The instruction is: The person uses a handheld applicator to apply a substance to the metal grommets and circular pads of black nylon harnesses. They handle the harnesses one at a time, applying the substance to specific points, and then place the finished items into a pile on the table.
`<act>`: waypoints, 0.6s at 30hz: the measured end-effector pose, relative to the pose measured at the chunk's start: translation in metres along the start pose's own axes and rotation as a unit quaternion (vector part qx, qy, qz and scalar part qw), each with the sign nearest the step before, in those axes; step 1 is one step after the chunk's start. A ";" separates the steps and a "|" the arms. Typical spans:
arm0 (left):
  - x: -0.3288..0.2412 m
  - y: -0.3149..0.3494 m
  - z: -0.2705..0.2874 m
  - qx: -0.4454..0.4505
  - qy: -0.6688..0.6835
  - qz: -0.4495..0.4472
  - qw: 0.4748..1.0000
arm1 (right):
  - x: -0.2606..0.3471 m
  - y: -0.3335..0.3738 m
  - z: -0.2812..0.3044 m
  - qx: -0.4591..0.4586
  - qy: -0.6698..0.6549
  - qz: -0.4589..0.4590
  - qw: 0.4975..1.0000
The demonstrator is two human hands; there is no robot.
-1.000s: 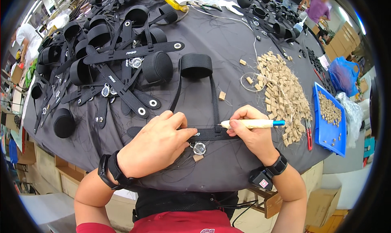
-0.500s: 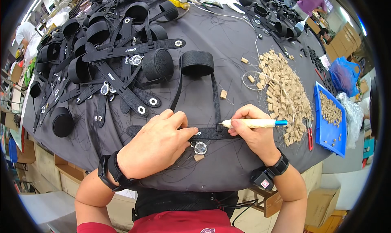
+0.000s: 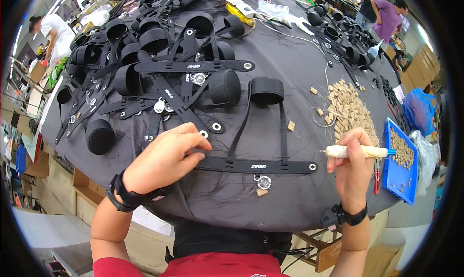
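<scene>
the left hand [image 3: 166,158] is pinning the black strap [image 3: 256,166] flat with bent fingers; the right hand [image 3: 353,168] is gripping a white tool [image 3: 355,152], likely needing aim at the strap's eyelet [image 3: 312,167].

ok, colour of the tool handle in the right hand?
Cream-white tool handle with a blue tip, gripped in the right hand; head view.

L hand [image 3: 166,156] flat, fingers curled; R hand [image 3: 354,165] fisted, raised.

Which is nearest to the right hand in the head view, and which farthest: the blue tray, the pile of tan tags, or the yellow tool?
From the right hand:
1. Blue tray, just right of it.
2. Pile of tan tags, above it.
3. Yellow tool, at the far edge.
</scene>
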State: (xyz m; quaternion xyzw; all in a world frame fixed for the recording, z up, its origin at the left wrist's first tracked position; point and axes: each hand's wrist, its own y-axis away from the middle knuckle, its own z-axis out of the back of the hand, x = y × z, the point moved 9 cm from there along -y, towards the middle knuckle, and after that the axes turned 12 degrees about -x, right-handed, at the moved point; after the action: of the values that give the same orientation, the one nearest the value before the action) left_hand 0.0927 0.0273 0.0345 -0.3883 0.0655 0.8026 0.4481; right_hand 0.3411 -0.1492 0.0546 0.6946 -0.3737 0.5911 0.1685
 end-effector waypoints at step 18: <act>0.003 -0.030 -0.053 0.142 -0.049 -0.059 0.987 | -0.109 0.017 -0.096 0.065 0.001 -0.178 0.982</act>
State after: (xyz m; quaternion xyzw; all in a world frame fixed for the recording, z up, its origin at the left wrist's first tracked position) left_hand 0.1451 0.0225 0.0030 -0.2841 0.1332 0.7755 0.5478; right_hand 0.2602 -0.0609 -0.0289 0.7589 -0.2046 0.5754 0.2262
